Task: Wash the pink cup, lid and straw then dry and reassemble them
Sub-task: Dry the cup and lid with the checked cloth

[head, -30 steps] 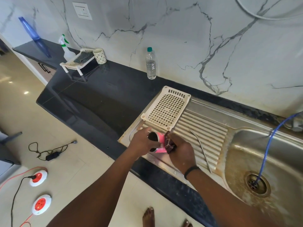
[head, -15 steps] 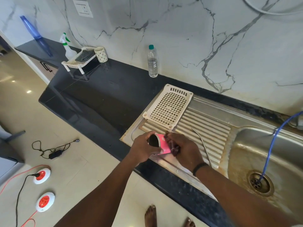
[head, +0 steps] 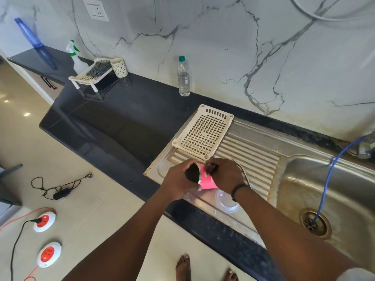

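The pink cup (head: 206, 181) lies sideways between my hands above the steel drainboard (head: 253, 151), its dark mouth turned left. My left hand (head: 179, 181) grips the cup at its rim end. My right hand (head: 226, 174) presses a dark cloth (head: 211, 168) against the cup's upper side, fingers curled round the cloth. The clear lid (head: 225, 202) lies flat on the drainboard just below my right wrist. A thin metal straw (head: 243, 171) lies on the ribs behind my right hand, mostly hidden.
A cream perforated tray (head: 203, 134) sits on the drainboard behind my hands. The sink basin (head: 324, 189) with a blue hose (head: 328, 179) is to the right. A water bottle (head: 183, 77), patterned cup (head: 119, 66), small rack (head: 91, 75) and spray bottle (head: 76, 57) stand on the black counter.
The cloth in my right hand has slid from the cup's right end up to its upper side. The clear lid now shows under my right wrist.
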